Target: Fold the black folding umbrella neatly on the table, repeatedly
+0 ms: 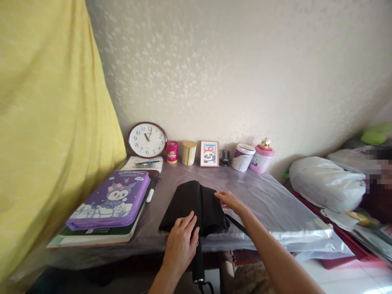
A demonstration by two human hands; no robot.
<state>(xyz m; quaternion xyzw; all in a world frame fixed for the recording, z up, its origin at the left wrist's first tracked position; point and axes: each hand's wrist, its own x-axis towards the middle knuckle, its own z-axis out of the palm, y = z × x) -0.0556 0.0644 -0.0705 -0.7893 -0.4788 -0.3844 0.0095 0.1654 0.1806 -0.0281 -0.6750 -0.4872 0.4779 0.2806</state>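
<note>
A black folding umbrella [196,204] lies on the table with its canopy loosely folded. Its black handle [199,261] points toward me over the table's front edge, a cord loop at the end. My left hand [181,241] rests on the left of the canopy beside the handle, fingers stretched out over the fabric and thumb near the shaft. At the canopy's right edge, my right hand [229,201] pinches the fabric between thumb and fingers. A black strap [237,224] runs from the canopy under my right forearm.
A purple binder case [112,200] lies on books at the left, near a white marker [150,195]. Along the wall stand a clock [147,140], tins, a picture frame [210,154] and tubs. Bags [326,183] are piled at the right; a yellow curtain [52,122] hangs left.
</note>
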